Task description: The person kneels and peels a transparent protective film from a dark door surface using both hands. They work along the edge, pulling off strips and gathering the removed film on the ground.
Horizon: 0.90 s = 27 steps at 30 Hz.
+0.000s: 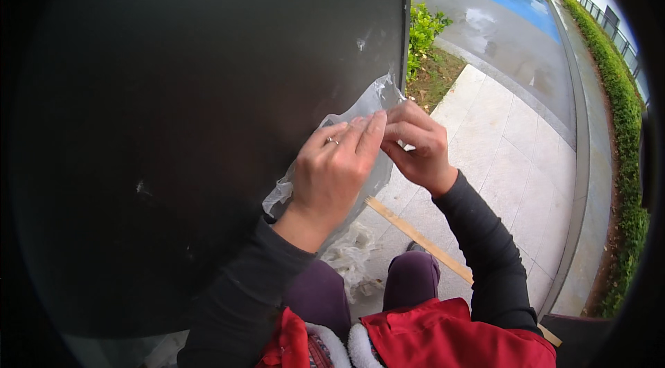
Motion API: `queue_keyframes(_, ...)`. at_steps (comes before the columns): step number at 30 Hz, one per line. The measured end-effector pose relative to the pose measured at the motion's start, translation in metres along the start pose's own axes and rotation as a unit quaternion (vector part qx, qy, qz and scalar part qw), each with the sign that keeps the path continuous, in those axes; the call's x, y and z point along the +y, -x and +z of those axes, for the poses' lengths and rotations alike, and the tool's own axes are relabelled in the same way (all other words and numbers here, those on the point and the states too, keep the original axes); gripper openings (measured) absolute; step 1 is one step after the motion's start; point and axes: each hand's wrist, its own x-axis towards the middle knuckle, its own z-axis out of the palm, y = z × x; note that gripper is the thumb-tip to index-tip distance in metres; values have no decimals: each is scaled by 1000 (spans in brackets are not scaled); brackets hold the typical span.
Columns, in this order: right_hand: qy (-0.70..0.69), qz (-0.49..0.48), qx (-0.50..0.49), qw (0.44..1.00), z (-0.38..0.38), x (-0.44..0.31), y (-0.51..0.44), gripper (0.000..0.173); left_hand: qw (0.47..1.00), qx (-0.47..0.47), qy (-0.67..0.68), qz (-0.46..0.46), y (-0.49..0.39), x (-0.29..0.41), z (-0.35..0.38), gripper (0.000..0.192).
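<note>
A large dark panel (208, 108) with scuffs and small white marks stands in front of me on the left. Clear plastic film (363, 103), wrinkled and ragged along its border, lies over the panel near its right edge and hangs below my hands. My left hand (332, 170), with a ring on one finger, grips the film from above; its thumb is hidden. Close against its fingertips, my right hand (418, 139) has curled fingers pinching the film beside the panel edge. The pinched part itself is mostly covered by the fingers.
A narrow wooden strip (415, 235) slants from near the panel toward my right side, passing under my right forearm. Crumpled film (353, 251) lies by my legs on pale paving (499, 160). Beyond are a shrub (426, 30), wet pavement (499, 30) and a hedge (602, 51).
</note>
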Motion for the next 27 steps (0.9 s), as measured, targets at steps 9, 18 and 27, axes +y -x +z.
queue_keyframes(9, 84, 2, 66, 994, -16, -32, 0, 55, 992, 40, 114, -46, 21, 9, -1, 42)
queue_keyframes(18, 127, 21, 65, 989, 55, -19, -20, 32, 983, -9, 177, -47, 67, 9, -99, 30)
queue_keyframes(27, 52, 36, -12, 998, 34, -22, -32, 18, 995, -55, 80, -24, 58, -16, -101, 28)
